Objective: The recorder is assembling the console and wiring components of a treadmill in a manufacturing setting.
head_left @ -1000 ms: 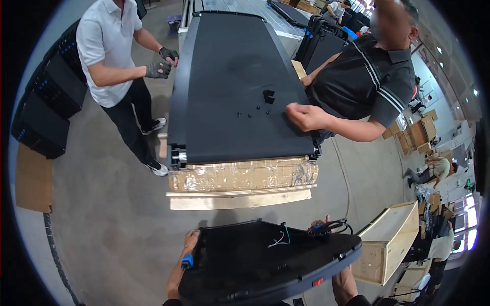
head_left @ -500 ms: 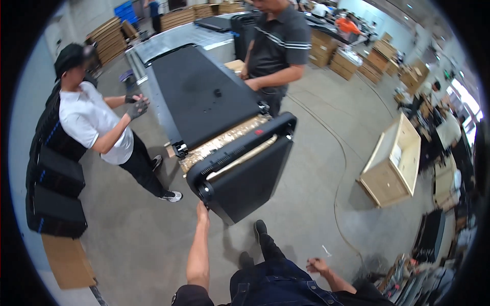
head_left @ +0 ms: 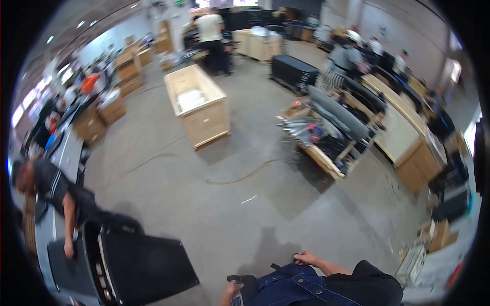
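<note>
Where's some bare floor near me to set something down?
Bare floor lies between your right hand and the loaded parts crate; another patch between the black panel and the white scrap, short of the cord. Crowded: the left, where a person in a dark shirt stands by the panel, and the right edge, with boxes.

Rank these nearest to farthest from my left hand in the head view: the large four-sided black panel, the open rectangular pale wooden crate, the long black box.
1. Black panel: left of your left hand.
2. Wooden crate: upper left of centre.
3. Black box: farther back, right of the crate.
</note>
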Motion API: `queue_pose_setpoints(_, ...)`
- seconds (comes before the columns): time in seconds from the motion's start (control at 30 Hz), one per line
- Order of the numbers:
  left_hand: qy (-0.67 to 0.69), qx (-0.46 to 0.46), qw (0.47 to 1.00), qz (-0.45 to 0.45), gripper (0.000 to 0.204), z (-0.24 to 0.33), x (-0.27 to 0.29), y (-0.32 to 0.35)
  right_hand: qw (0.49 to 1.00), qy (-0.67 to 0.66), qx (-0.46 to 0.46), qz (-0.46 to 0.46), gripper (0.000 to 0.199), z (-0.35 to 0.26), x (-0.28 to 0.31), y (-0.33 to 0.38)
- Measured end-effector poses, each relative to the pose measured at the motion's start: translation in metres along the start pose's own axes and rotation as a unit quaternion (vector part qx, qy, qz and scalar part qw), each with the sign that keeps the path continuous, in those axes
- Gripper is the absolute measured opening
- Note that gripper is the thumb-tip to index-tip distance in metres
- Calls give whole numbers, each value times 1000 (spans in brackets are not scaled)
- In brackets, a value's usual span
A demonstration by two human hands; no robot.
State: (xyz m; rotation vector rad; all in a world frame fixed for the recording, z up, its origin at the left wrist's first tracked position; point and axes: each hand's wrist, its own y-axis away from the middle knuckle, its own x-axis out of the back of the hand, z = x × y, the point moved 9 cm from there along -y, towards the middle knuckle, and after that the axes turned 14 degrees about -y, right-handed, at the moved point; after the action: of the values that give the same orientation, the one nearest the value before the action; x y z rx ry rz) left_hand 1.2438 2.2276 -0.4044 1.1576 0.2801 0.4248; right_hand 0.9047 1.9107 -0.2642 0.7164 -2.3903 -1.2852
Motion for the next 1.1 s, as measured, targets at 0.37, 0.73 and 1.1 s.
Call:
queue_pose_setpoints(0.37, -289, -81, 929, -216, 47, 226, -464, -7, 908, -341, 77, 232, 32, 128, 347, 75)
queue_pose_setpoints(0.73, -432, -58, 896, -82, 37, 332, -614, -69, 810, -517, 4, 277, 39, 176, 540, 54)
queue_pose_setpoints(1.1, -491, -160, 856, -18, 41, 455, -848, -139, 981, -138, -8, 133, 30, 11, 774, -96)
